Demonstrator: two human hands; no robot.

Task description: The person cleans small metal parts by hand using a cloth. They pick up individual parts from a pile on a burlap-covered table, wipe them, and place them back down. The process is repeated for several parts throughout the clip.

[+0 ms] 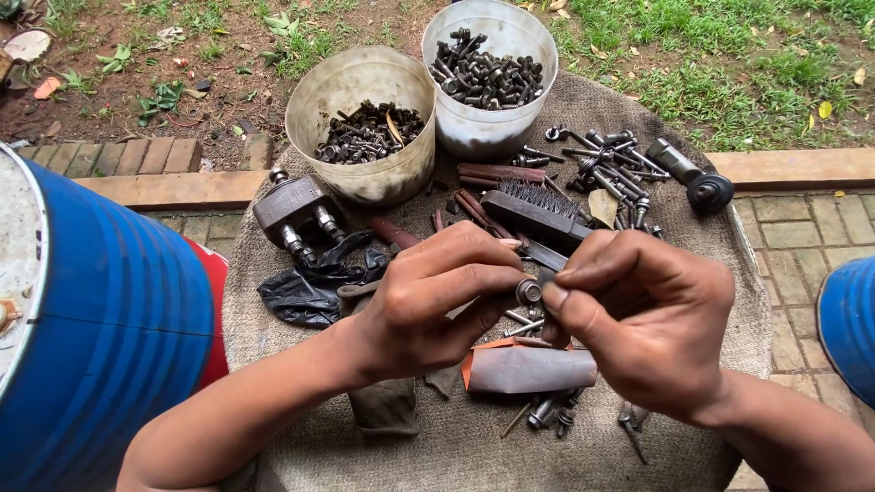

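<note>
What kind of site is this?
Probably an outdoor, makeshift repair spot: grass and brick paving around a sack-covered work surface, with buckets of bolts. Both hands hold a small bolt.

Soft, even daylight fills the scene, bright without harshness, as under open shade or an overcast sky; shadows are faint and diffuse, gathering only under the left hand (pixel 428 305) and right hand (pixel 638 328) and beside the two white buckets (pixel 365 87). There is little glare, only a mild sheen on the blue drum (pixel 118 319) and pale highlights on the knuckles. Focus is sharp across the centre, while the wide lens bends the edges, curving the brick border (pixel 793 167) and stretching the forearms at the bottom corners.
</note>
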